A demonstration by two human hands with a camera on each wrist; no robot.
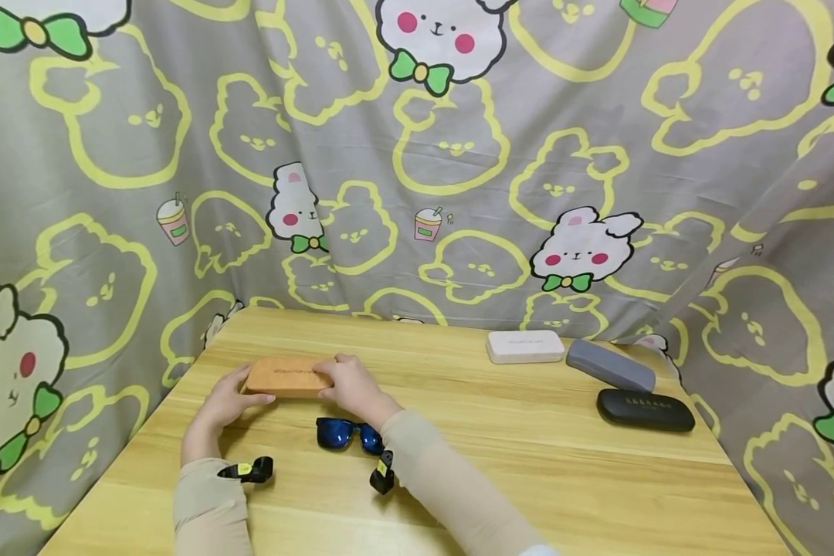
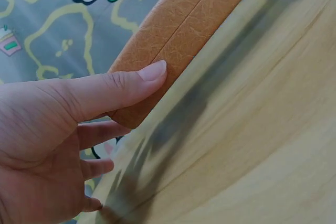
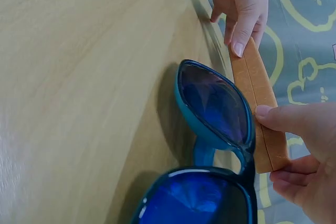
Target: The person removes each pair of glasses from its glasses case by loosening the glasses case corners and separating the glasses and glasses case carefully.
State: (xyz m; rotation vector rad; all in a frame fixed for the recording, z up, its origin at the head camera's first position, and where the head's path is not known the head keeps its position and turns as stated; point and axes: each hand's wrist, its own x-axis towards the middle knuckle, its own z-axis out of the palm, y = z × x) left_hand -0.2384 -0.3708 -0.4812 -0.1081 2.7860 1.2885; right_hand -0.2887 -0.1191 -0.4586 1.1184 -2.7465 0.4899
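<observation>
Both hands hold a closed orange-brown glasses case (image 1: 285,376) by its two ends at the left of the table. My left hand (image 1: 225,398) pinches the left end; in the left wrist view its thumb (image 2: 131,82) lies across the front seam and the other fingers spread below. The right hand (image 1: 353,384) grips the other end, its thumb (image 3: 278,118) on the front side near the seam. Blue-lensed sunglasses (image 1: 335,434) stand on the table just in front of the case, partly overlapped by the right wrist. In the right wrist view the sunglasses (image 3: 215,108) loom close to the camera.
At the back right lie a white case (image 1: 524,349), a grey-blue case (image 1: 610,366) and a black case (image 1: 646,411). A patterned curtain (image 1: 361,154) hangs behind the wooden table (image 1: 514,463) and along its sides. A small black camera device sits on each wrist.
</observation>
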